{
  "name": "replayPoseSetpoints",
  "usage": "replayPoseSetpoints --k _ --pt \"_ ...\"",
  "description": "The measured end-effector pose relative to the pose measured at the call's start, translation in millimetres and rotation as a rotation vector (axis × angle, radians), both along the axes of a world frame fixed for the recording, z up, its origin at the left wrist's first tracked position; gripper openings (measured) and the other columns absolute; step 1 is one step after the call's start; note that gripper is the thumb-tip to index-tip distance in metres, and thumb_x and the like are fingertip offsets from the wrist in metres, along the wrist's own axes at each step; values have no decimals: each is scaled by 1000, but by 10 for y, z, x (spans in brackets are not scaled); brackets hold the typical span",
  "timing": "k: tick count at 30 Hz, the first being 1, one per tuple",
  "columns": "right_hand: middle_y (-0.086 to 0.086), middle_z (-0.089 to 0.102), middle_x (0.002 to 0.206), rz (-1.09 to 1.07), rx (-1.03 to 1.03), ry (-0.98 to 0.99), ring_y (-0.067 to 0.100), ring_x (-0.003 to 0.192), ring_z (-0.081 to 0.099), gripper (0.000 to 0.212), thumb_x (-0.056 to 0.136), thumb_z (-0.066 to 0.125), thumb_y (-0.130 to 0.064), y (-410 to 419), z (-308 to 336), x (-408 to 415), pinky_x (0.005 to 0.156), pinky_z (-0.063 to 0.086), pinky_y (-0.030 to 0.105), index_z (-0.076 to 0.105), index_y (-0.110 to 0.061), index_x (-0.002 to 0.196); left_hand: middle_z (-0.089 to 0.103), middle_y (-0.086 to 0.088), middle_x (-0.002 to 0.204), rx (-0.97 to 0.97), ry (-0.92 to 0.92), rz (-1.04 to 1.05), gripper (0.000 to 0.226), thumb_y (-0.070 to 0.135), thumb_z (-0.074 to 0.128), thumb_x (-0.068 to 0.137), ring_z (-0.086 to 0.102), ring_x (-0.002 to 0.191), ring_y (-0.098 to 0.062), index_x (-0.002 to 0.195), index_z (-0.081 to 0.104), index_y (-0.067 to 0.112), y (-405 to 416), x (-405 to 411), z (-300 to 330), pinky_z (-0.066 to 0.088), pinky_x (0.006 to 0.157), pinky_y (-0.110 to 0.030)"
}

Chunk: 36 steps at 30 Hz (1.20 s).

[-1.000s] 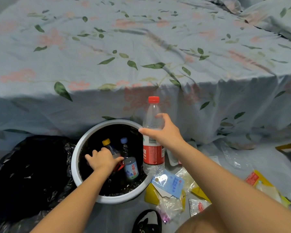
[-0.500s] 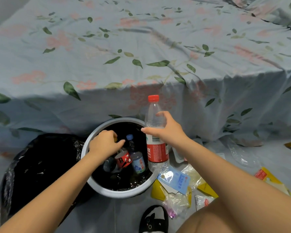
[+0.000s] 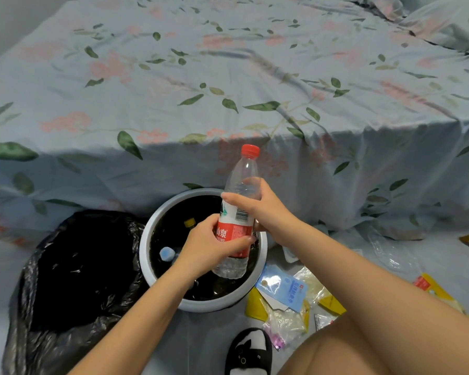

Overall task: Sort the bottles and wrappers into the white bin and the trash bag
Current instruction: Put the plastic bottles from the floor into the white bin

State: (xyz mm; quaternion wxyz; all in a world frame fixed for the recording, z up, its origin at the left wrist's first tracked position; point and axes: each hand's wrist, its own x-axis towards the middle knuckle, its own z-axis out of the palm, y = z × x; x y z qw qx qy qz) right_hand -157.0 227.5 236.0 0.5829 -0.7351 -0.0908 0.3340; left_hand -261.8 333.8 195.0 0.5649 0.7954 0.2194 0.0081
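Observation:
A clear water bottle (image 3: 240,209) with a red cap and red label stands tilted over the right side of the round white bin (image 3: 146,239). My right hand (image 3: 260,209) grips its upper body. My left hand (image 3: 209,247) wraps around its red label from the left. Inside the bin's dark liner lie other bottles, one with a yellow cap (image 3: 189,222) and one with a blue cap (image 3: 166,254). The black trash bag (image 3: 73,269) lies open to the left of the bin. Wrappers (image 3: 284,296) are scattered on the floor to the right of the bin.
A bed with a floral sheet (image 3: 228,85) rises right behind the bin. A black and white slipper (image 3: 248,353) sits at the bottom, my bare knee (image 3: 349,345) beside it. More yellow and clear packets (image 3: 428,288) lie at the far right.
My left hand has risen out of the bin and taken hold of the water bottle's label. The bottle has moved left over the bin, with my right hand still on it.

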Motion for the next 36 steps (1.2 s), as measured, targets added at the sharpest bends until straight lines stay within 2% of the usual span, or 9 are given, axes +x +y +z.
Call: replayPoseSetpoints --k 4,7,10,14,23,27,30,33,36 --pt "-7 62 109 113 -147 -40 11 92 64 53 77 70 -53 -18 -27 38 80 58 37 52 -23 116 68 9 94 40 76 3 48 42 82 66 65 87 -6 106 59 28 87 -12 -77 52 72 -21" --pt "-7 58 107 180 -281 -70 15 89 60 48 83 58 -59 -102 -61 114 82 56 38 58 -20 111 70 6 95 5 162 71 57 49 84 59 67 88 -9 107 62 25 212 -14 -250 56 79 -29" --pt "-2 62 111 241 -438 -200 15 93 59 40 86 61 -47 -229 -139 189 77 52 31 61 -17 112 71 2 99 -52 252 189 66 53 84 52 68 90 -15 106 62 22 294 -1 -443 57 79 -36" --pt "6 62 122 327 -616 -330 21 113 56 32 89 59 -21 -363 -236 275 89 47 30 61 -12 119 67 -2 103 -23 330 270 61 39 87 61 64 89 -18 108 57 15 312 55 -676 53 73 -32" --pt "5 64 122 370 -664 -376 21 115 56 28 89 57 -19 -399 -278 331 92 45 28 64 -12 115 71 -1 107 99 429 209 67 49 88 52 66 99 -21 109 66 21 285 343 -1165 53 87 -32" --pt "4 65 119 346 -662 -358 19 108 57 25 89 55 -18 -475 -274 384 82 45 26 67 -13 110 67 -6 114 228 515 183 89 57 87 46 63 106 -24 114 55 10 161 486 -1246 52 87 -34" --pt "4 65 116 316 -649 -340 14 94 52 25 90 53 -17 -551 -276 433 77 42 24 68 -11 110 59 -11 119 258 581 170 97 50 85 57 59 111 -30 125 35 2 28 560 -1263 48 87 -37" --pt "4 62 107 289 -648 -318 13 91 51 25 90 52 -16 -618 -309 474 75 41 24 67 -11 111 68 -9 97 96 660 149 90 47 82 64 69 78 -24 122 28 5 -40 605 -1264 56 67 -36" --pt "1 56 96 279 -648 -269 18 88 52 25 90 52 -16 -660 -338 493 70 47 29 67 -9 109 69 -2 71 111 725 -24 49 41 78 70 64 55 -17 103 56 12 8 584 -1274 56 63 -34"
